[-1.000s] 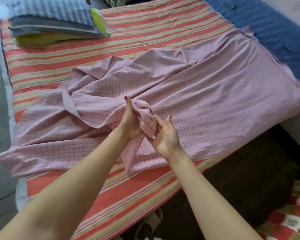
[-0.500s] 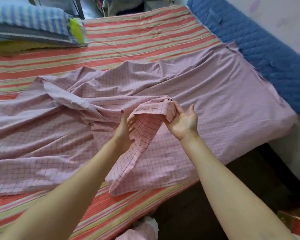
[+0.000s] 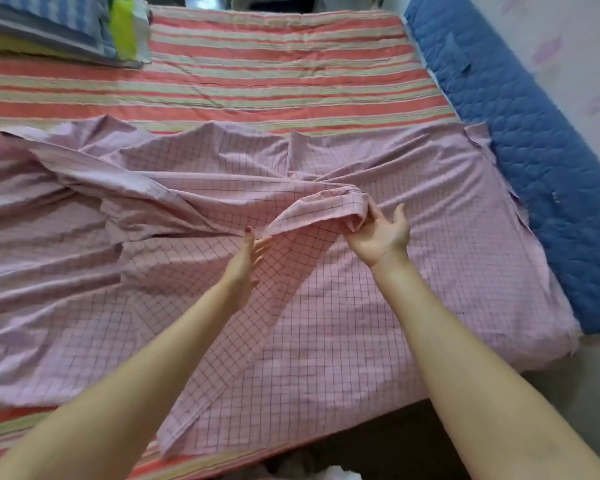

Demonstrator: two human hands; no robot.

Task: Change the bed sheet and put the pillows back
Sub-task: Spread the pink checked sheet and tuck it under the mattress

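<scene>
Head view: right hand [image 3: 378,237] grips checked sheet [image 3: 326,306]

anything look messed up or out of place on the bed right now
Yes: the pink checked sheet lies bunched and twisted toward the left, leaving the striped cover bare on the far half. Its right edge looks frayed beside the blue quilted pad.
</scene>
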